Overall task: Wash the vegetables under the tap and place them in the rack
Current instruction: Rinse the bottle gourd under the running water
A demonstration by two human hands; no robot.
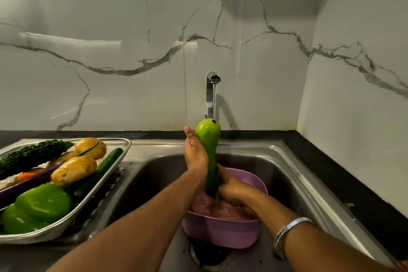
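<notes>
Head view: gourd [208,139] base behind hands [229,185].

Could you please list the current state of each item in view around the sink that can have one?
Tap: water state unclear.
Green gourd: held upright under the tap.
Left hand: flat against the gourd's upper part.
Right hand: gripping the gourd's lower end.
Purple colander: in the sink, wet inside.
Rack: loaded with a green pepper, potatoes, cucumber and bitter gourd.
</notes>
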